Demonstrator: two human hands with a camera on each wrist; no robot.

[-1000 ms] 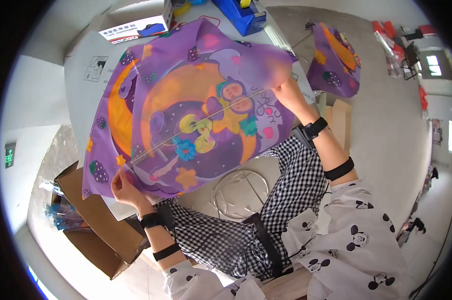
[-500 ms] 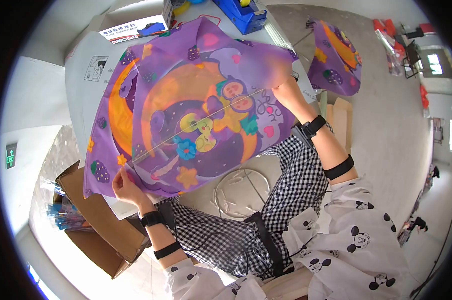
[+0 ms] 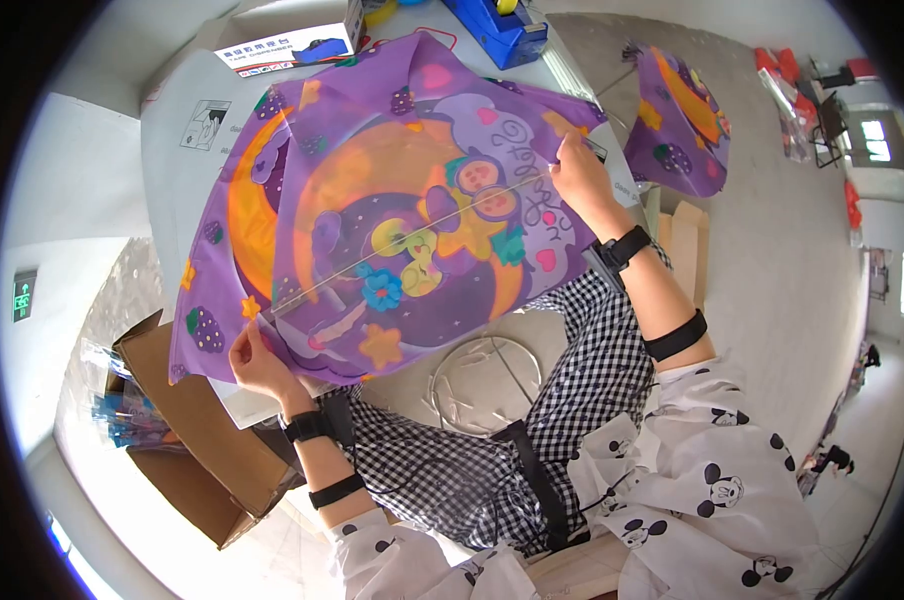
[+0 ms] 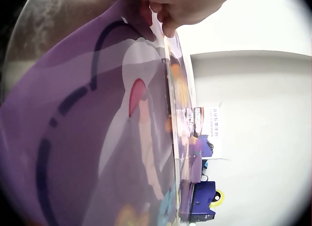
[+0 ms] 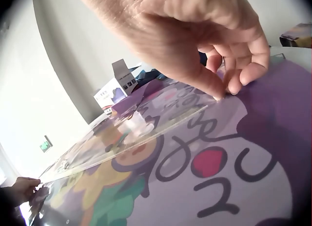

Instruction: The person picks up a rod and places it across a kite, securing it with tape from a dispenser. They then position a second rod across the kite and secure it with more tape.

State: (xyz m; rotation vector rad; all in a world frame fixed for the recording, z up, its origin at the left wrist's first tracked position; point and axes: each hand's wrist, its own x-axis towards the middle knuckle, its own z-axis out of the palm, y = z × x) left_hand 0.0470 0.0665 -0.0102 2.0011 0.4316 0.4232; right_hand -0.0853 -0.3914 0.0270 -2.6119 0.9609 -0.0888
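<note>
A purple printed plastic sheet (image 3: 382, 150) with moons, stars and berries spreads across the table and hangs over its near edge. Across it, a thin clear strip (image 3: 412, 238) runs straight from one hand to the other. My left hand (image 3: 262, 362) pinches its near-left end, fingertips close to the sheet's lower edge. At the far-right end, my right hand (image 3: 584, 180) pinches between thumb and forefinger, with the other fingers curled loosely, as the right wrist view shows. Beneath the right fingertips lies dark lettering (image 5: 207, 162).
A tape dispenser box (image 3: 292, 45) and a blue tape dispenser (image 3: 502, 35) stand at the table's back. Another purple printed piece (image 3: 672, 125) is beyond the right edge. An opened cardboard box (image 3: 197, 430) sits at left, and a metal ring (image 3: 487, 385) shows below.
The head view has shifted slightly, so the table and sheet sit a little further right. Both hands stay at the strip's ends. The blur over the right fingers is gone.
</note>
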